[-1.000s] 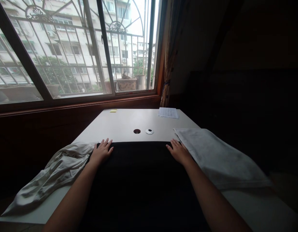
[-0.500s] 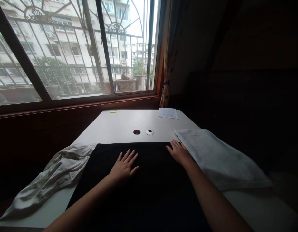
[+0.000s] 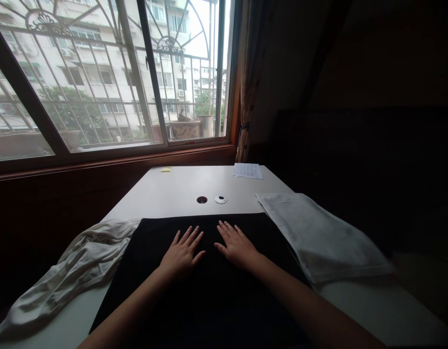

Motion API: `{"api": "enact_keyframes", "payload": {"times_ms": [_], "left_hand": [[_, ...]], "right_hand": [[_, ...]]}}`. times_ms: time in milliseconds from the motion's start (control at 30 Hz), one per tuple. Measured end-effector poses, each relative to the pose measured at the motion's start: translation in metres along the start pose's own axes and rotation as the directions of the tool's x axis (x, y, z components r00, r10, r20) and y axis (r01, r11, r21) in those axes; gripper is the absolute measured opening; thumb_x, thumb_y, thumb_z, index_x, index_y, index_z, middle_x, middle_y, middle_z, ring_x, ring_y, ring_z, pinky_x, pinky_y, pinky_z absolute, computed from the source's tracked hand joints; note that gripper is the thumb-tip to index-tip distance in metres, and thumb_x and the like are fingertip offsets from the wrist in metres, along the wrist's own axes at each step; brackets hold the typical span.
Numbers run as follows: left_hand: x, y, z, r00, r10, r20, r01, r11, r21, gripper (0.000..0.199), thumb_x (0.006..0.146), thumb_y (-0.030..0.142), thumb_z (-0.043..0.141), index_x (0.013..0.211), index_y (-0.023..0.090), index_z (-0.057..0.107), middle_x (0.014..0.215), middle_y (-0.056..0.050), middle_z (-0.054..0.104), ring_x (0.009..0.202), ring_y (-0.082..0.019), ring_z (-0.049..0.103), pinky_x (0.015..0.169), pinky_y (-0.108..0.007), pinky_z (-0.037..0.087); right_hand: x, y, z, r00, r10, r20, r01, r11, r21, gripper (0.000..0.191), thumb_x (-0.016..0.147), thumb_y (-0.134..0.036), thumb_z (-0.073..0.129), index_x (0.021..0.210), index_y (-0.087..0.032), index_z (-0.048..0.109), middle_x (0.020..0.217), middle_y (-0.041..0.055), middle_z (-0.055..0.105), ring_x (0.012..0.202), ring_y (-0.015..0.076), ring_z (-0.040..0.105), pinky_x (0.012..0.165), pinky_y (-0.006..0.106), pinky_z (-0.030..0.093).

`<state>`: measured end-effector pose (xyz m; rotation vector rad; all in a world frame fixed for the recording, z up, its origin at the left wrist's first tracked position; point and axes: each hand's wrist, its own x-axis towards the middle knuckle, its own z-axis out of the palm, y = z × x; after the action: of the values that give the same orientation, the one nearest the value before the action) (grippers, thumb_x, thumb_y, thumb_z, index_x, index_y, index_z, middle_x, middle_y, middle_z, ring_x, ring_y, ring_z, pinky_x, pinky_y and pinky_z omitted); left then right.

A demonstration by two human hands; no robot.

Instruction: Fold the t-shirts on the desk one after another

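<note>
A black cloth [image 3: 209, 295] lies spread flat over the near part of the white table, its far edge nearly straight. My left hand [image 3: 180, 254] rests palm down on its left half, fingers spread. On the cloth to the right of it, my right hand [image 3: 236, 245] also lies flat with the fingers stretched forward. A short strip of black cloth shows between the two thumbs. Neither hand holds anything. The cloth's near edge is too dark to make out.
Crumpled white fabric [image 3: 89, 257] lies along the left of the white table [image 3: 165, 194]. A flatter pale cloth [image 3: 318, 237] is on the right. Farther back are a round hole [image 3: 202, 199], its white cover [image 3: 220, 199], paper sheets [image 3: 247, 170] and a yellow note [image 3: 166, 169].
My right hand has slid left from the cloth's far right corner toward the middle. My left hand stays in about the same place. The view has shifted slightly.
</note>
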<state>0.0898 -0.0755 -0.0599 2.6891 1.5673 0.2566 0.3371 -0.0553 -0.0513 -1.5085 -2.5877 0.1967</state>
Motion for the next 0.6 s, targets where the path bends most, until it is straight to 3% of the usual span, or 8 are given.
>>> {"api": "enact_keyframes", "payload": {"times_ms": [133,233,400,500,600], "left_hand": [[0.001,0.000,-0.004,0.999,-0.009,0.035,0.009,1.000,0.002,0.069,0.101,0.066,0.025,0.160,0.032,0.025,0.167,-0.002,0.021,0.155,-0.029,0.016,0.125,-0.058,0.015],[0.001,0.001,-0.006,0.998,-0.011,0.060,0.012,1.000,-0.005,0.070,0.101,0.067,0.022,0.160,0.030,0.025,0.168,-0.001,0.019,0.156,-0.028,0.014,0.125,-0.058,0.013],[0.000,-0.001,-0.010,0.993,-0.047,0.107,0.048,0.999,-0.009,0.070,0.100,0.068,0.024,0.160,0.031,0.024,0.168,-0.002,0.016,0.156,-0.028,0.014,0.125,-0.058,0.011],[-0.003,-0.023,-0.017,0.984,-0.125,0.128,0.124,0.992,0.010,0.069,0.100,0.067,0.028,0.160,0.032,0.024,0.167,-0.002,0.016,0.155,-0.030,0.015,0.123,-0.062,0.009],[-0.011,-0.064,-0.025,0.954,-0.259,0.153,0.254,0.966,0.052,0.068,0.102,0.063,0.029,0.160,0.029,0.023,0.168,-0.003,0.013,0.156,-0.031,0.011,0.122,-0.063,0.011]], "right_hand": [[-0.020,0.044,-0.014,0.993,0.120,-0.011,-0.121,0.991,-0.062,0.076,0.101,-0.065,0.025,0.159,-0.017,0.032,0.167,0.0106,0.023,0.155,0.0277,0.016,0.126,0.050,0.006],[-0.037,0.073,-0.017,0.977,0.212,-0.022,-0.213,0.975,-0.056,0.077,0.101,-0.066,0.022,0.160,-0.018,0.028,0.168,0.0080,0.018,0.155,0.0256,0.016,0.126,0.048,0.010],[-0.053,0.097,-0.012,0.949,0.310,-0.057,-0.312,0.950,-0.019,0.079,0.101,-0.064,0.017,0.159,-0.011,0.029,0.167,0.0091,0.020,0.155,0.0227,0.016,0.126,0.042,0.014],[-0.053,0.100,-0.009,0.942,0.326,-0.079,-0.329,0.944,-0.015,0.077,0.102,-0.062,0.017,0.159,-0.011,0.031,0.167,0.0093,0.022,0.155,0.0230,0.017,0.126,0.043,0.013],[-0.051,0.101,-0.006,0.942,0.327,-0.083,-0.329,0.944,-0.016,0.077,0.102,-0.061,0.018,0.159,-0.011,0.031,0.167,0.0089,0.022,0.155,0.0229,0.017,0.126,0.043,0.013]]}}
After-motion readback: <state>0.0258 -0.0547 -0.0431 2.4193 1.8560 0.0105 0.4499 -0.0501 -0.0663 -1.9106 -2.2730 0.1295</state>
